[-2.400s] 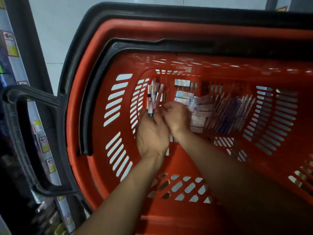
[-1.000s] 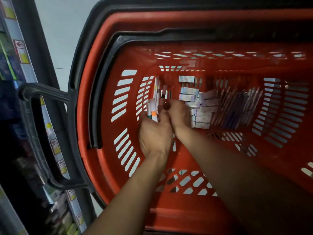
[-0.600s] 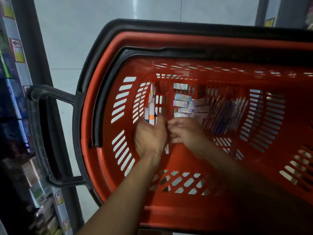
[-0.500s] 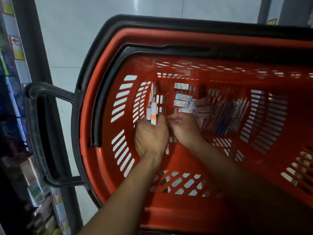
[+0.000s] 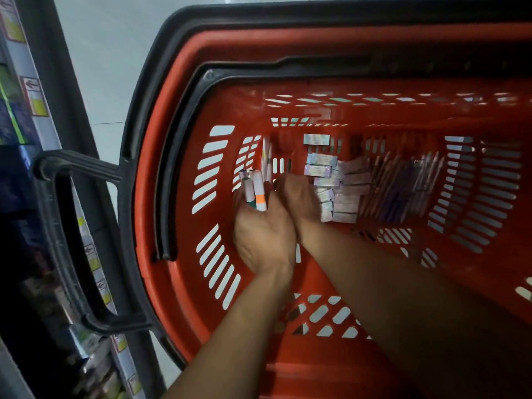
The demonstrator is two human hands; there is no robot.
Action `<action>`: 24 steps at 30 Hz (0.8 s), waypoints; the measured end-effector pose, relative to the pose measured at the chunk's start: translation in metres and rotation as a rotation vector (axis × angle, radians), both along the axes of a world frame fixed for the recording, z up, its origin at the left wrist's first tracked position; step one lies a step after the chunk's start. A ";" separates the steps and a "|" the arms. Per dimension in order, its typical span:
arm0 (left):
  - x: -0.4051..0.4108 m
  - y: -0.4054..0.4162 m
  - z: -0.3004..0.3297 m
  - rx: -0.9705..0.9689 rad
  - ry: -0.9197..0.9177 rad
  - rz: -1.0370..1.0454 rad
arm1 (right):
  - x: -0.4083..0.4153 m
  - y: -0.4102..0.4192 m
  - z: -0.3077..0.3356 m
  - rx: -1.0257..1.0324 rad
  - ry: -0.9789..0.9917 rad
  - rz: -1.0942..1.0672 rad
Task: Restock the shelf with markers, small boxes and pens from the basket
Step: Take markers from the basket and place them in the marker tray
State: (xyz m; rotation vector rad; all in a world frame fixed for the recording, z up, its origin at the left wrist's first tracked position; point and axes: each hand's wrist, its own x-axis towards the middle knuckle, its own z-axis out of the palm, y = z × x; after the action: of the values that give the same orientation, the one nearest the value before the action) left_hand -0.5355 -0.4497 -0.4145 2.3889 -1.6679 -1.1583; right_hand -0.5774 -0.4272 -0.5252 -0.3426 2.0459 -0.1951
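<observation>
Left hand (image 5: 263, 234) had its grip clamped on a few markers (image 5: 254, 190), white w/ green & orange bands, ends sticking up past the fingers. Right hand (image 5: 300, 201) sat just beside it, touching, down among more markers (image 5: 267, 159); can't tell if its grip held anything. Small boxes (image 5: 331, 182) piled just right, pens (image 5: 403, 188) beyond, all in red basket (image 5: 178, 116). Shelf (image 5: 34, 110) at left edge
</observation>
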 end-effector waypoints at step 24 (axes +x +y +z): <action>0.000 -0.012 0.007 0.172 0.004 -0.108 | -0.020 0.041 0.047 -0.316 -0.715 -0.850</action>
State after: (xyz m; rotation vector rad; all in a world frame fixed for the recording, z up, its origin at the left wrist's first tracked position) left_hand -0.5356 -0.4618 -0.4078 2.4164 -1.7849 -1.3753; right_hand -0.5971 -0.3858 -0.4778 0.3934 1.3256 -1.0091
